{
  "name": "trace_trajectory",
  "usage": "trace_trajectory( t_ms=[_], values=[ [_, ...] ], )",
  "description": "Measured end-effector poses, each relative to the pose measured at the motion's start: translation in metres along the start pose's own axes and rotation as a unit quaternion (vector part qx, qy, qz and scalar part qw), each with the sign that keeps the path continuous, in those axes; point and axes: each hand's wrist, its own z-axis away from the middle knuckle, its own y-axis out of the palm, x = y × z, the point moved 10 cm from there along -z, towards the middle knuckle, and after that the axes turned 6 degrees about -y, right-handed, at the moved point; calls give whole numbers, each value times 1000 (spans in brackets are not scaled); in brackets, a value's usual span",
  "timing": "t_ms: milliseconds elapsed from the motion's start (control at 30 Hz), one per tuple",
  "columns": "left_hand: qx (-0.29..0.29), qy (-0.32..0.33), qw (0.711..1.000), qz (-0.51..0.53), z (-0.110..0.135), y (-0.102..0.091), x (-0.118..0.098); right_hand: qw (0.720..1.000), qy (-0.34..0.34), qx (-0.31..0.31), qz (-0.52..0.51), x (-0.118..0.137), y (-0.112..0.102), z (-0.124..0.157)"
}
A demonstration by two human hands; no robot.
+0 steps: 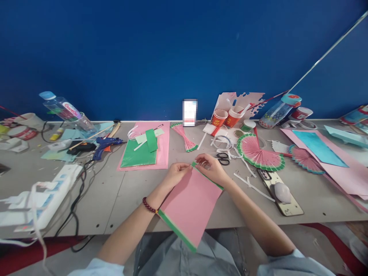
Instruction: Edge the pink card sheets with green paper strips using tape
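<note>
A pink paper sheet (189,203) with green strips along its near and far edges lies slanted over the front edge of the grey table (115,191). My left hand (176,173) pinches the sheet's far corner from the left. My right hand (211,166) pinches the same far edge from the right, fingers curled on the green strip. A dark red bead bracelet (149,206) circles my left wrist. Black scissors (223,158) lie just beyond my right hand.
Finished watermelon paper fans (260,153) (306,159) sit right, a folded fan (184,137) behind my hands. Green and pink sheets (143,151), a blue glue gun (106,145) and power strip (43,195) lie left. Red cups (227,117), a phone (283,193), bottles and paper scraps surround.
</note>
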Motion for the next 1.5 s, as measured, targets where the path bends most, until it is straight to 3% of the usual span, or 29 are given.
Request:
trace_trajectory(
  t_ms=[233, 467, 667, 733, 900, 1067, 1500],
  values=[
    [22, 9, 1000, 20, 4, 5, -5, 979, -149, 36, 138, 25, 7, 4],
    [39, 19, 999, 22, 3, 8, -6, 927, -232, 63, 289, 37, 15, 9],
    [34, 22, 999, -10, 0, 7, -2, 878, -317, 42, 355, 56, 20, 16],
    [35, 23, 999, -14, 0, 7, -3, 881, -316, 34, 351, 57, 21, 15],
    [30, 0, 999, -17, 2, 6, 0, 922, -260, -14, 287, 50, 10, 9],
    [33, -18, 999, -8, 4, 7, 1, 950, -201, -18, 240, 37, 4, 7],
    [22, 1, 1000, -16, 2, 5, -6, 908, -286, 2, 307, 51, 14, 13]
  ],
)
